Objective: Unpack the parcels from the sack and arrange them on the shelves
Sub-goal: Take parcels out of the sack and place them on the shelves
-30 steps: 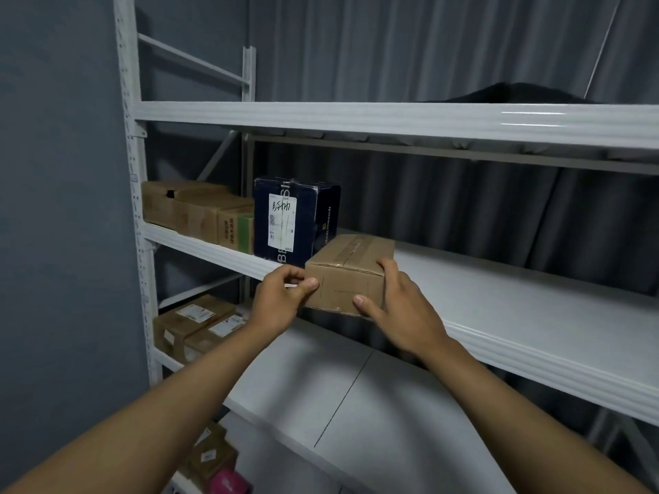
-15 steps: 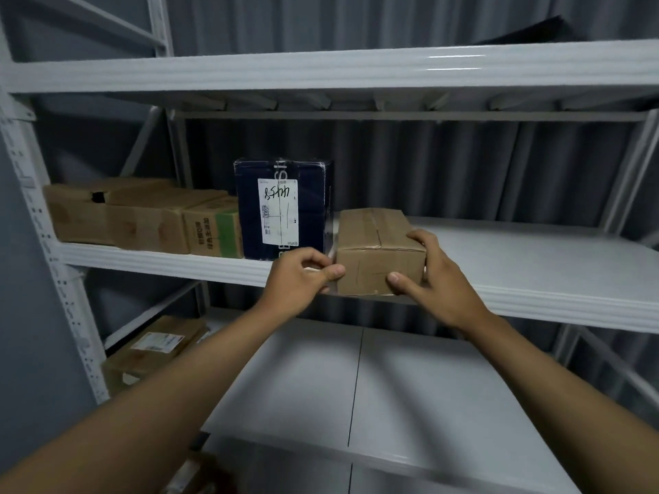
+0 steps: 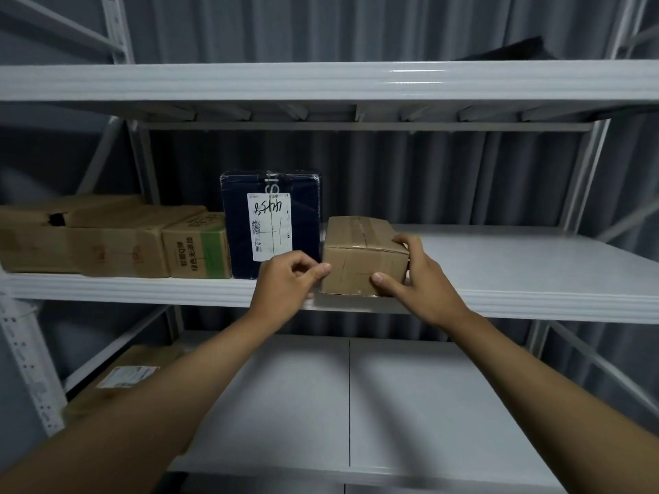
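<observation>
A small brown cardboard parcel [image 3: 363, 256] is seated on the middle shelf [image 3: 517, 272] of a white metal rack, close to the shelf's front edge and just right of a tall dark blue box [image 3: 271, 222] bearing a white shipping label. The parcel is gripped by the right hand [image 3: 413, 276], with the fingers curled over its top right corner and the thumb pressed against its front face. The left hand [image 3: 289, 283] is held at the parcel's lower left corner, fingers curled and the thumb tip touching the front left edge. Three further brown cartons [image 3: 117, 240] are lined up on the same shelf to the left of the blue box. On the lower shelf [image 3: 410, 404], a labelled carton [image 3: 121, 383] is partly hidden behind the left forearm. The upper shelf [image 3: 321, 82] is seen from below.
</observation>
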